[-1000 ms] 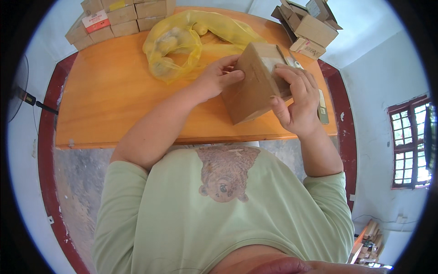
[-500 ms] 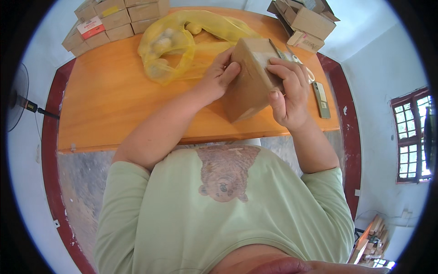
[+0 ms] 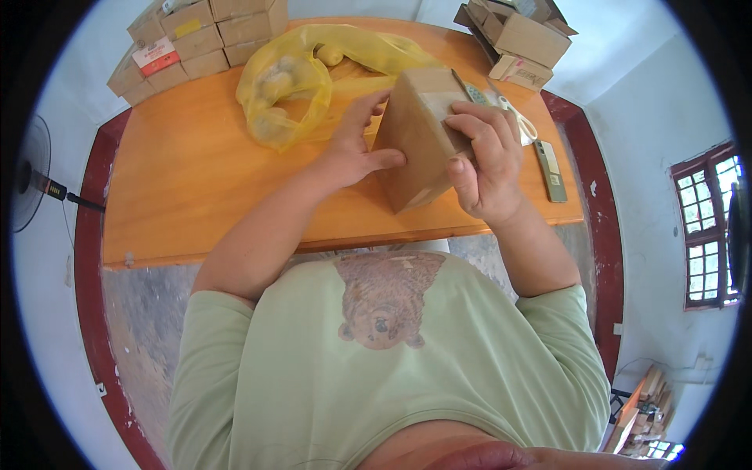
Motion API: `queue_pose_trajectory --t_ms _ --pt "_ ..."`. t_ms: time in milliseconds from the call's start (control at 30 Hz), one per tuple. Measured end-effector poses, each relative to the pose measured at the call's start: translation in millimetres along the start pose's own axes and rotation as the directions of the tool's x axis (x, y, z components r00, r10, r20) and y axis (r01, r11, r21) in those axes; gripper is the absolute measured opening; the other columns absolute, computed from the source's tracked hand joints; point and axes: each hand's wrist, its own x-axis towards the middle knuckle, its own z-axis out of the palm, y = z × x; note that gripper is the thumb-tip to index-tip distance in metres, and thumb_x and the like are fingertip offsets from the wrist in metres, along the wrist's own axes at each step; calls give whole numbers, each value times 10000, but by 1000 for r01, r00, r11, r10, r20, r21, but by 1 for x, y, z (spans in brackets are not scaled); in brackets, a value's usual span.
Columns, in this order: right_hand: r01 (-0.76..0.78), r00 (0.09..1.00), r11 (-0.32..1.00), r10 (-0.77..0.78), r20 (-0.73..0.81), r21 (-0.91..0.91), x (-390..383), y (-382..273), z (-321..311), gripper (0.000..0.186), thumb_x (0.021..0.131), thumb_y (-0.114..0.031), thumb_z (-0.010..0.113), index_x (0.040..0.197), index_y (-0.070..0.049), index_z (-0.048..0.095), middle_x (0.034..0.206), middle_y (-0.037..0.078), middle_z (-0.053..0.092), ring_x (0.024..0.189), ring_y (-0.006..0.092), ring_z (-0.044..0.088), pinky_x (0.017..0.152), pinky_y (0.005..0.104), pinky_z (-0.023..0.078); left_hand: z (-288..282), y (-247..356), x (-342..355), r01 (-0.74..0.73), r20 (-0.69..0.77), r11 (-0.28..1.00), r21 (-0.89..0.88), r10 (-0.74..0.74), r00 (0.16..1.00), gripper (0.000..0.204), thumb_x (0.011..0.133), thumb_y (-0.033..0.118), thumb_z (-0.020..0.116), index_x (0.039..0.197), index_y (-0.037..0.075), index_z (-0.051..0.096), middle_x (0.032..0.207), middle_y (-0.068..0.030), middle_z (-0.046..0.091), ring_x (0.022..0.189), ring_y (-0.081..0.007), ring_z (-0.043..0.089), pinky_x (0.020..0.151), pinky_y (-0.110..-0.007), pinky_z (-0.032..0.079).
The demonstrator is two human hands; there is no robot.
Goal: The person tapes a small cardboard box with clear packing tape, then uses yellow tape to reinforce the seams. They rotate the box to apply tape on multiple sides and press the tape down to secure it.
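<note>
A brown cardboard box (image 3: 413, 149) stands tilted over the wooden table in front of me, with clear tape along its upper face. My left hand (image 3: 362, 149) is at its left side, the thumb lying on the near left face and the fingers spread toward the far side, partly hidden. On the right, my right hand (image 3: 489, 157) grips the box with curled fingers over the taped upper face and the thumb at the near edge. Behind the box lies a yellow plastic mesh-like bag (image 3: 313, 90) with rounded yellowish fruit inside.
White-handled scissors (image 3: 521, 121) and a grey-green phone (image 3: 550, 171) lie right of the box on the orange wooden table (image 3: 180, 188). Stacked cardboard boxes (image 3: 200, 39) stand at the far left, opened cartons (image 3: 533, 39) at the far right. A fan (image 3: 31, 178) is at the left.
My left hand has shifted left and lower on the box, its thumb and fingers spreading wider. The box has moved slightly left, my right hand with it.
</note>
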Motion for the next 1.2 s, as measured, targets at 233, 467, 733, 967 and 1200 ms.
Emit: queue_pose_trajectory --t_ms 233,467,733,967,1200 --pt "92 994 988 -83 -70 127 19 -29 12 440 807 -365 615 1053 -5 556 1078 184 549 898 334 524 776 393 440 -9 29 -4 -200 -123 975 -98 188 975 1073 642 500 800 1438 108 197 1333 -90 393 1176 -232 414 974 -388 350" --pt "-55 995 899 15 97 435 0 -33 41 533 789 -333 670 1165 6 502 1132 194 508 991 345 494 837 404 438 -58 50 -83 70 -170 978 -197 -105 980 1074 687 540 749 1455 74 160 1361 -76 366 1166 -216 457 947 -368 387" --pt "51 884 900 -242 400 432 -9 -50 73 531 688 -215 726 1167 -50 566 1194 116 524 1035 306 510 870 405 440 -90 63 -142 379 -151 776 -504 -511 846 841 833 479 633 1431 31 247 1302 -78 435 1176 -191 457 981 -339 364" --pt "55 823 917 -265 502 395 -15 -44 74 502 688 -157 720 1147 -32 561 1193 132 530 1068 331 508 909 436 420 -104 39 -162 458 -406 889 18 -412 816 589 870 225 615 1362 12 372 1292 -120 474 1184 -221 463 995 -347 365" --pt "-166 793 895 -128 596 414 -11 -40 73 535 732 -250 711 1188 -29 540 1244 117 513 1151 315 459 995 435 358 -102 76 -138 305 -257 698 648 -176 950 650 820 280 637 1339 -18 383 1369 -209 405 1277 -320 378 1055 -405 303"
